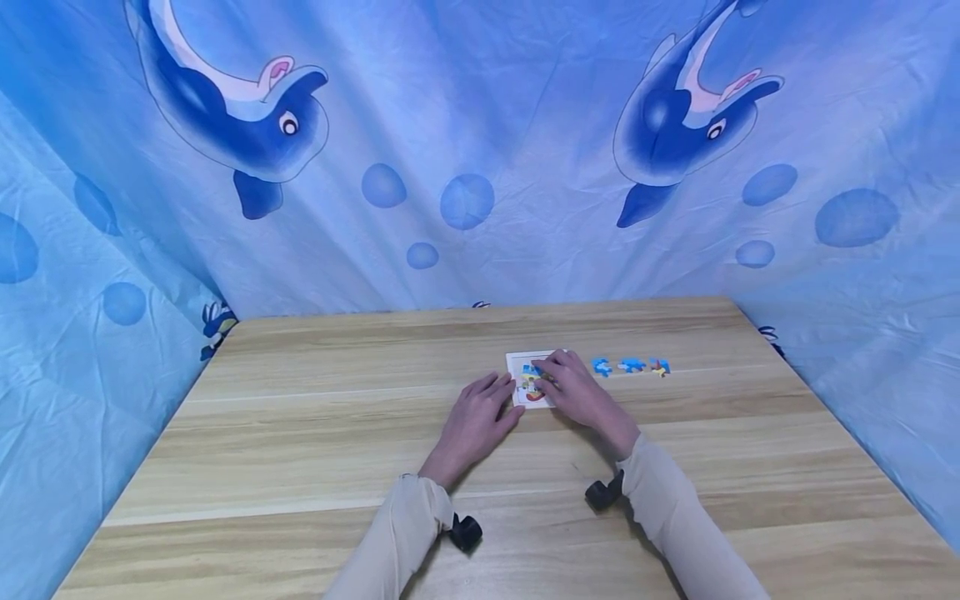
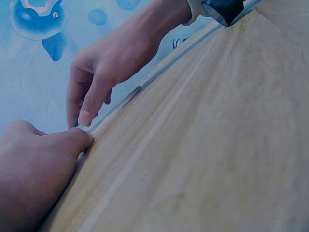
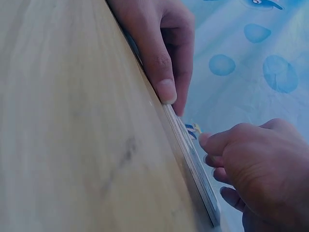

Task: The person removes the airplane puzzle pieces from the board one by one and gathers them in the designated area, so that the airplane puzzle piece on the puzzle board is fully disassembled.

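A small white-bordered jigsaw board (image 1: pixel 513 360) lies flat on the wooden table, with a partly covered blue, yellow and red picture in it. My left hand (image 1: pixel 476 421) holds the board by its near left corner, thumb at the near edge and fingers along the left side. Over the picture, the right hand (image 1: pixel 581 392) reaches in from the right with bent fingers. Its thumb and fingertips pinch a small puzzle piece (image 2: pixel 84 127), mostly hidden by them. In the right wrist view, the left hand (image 3: pixel 159 53) grips the board's edge (image 3: pixel 193 166), with the right hand (image 3: pixel 270 169) beside it.
Right of the board, three puzzle pieces lie in a row: a blue one (image 1: pixel 602 367), another mostly blue one (image 1: pixel 632 365), and one with red and yellow (image 1: pixel 660 367). A blue curtain with dolphins (image 1: pixel 480 125) hangs behind the table (image 1: pixel 315 450) and at both sides.
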{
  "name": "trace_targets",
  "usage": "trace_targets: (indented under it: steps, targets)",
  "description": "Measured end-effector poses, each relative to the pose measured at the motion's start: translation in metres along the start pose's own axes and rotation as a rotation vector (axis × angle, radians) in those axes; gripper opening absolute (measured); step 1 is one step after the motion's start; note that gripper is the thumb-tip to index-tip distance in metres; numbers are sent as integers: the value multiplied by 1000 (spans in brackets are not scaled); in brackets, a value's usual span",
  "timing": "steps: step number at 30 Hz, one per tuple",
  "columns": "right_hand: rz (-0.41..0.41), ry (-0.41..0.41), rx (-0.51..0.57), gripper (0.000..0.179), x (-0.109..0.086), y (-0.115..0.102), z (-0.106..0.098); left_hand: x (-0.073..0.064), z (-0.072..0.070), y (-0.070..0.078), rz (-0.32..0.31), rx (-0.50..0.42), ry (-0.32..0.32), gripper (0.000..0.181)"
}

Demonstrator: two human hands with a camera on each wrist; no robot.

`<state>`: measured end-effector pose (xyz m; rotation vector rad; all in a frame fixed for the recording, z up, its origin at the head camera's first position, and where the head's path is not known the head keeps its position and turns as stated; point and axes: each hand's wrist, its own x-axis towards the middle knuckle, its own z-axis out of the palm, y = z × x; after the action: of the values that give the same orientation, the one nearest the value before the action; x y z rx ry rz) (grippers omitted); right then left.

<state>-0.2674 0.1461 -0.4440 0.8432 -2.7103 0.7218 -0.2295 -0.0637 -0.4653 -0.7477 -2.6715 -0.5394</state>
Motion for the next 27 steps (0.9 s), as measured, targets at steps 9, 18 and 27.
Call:
trace_targets:
  steps: [9,18,27]
  targets:
    - [5,33,-20,36,-19,13,-14,0,1,0,-10,-6,-9,51]
    - [11,87,-8,36,-42,33,-27,0,0,-1,-20,-3,-18,51]
    - [31,113,-53,35,-65,46,-40,0,2,0,-27,-5,-21,51]
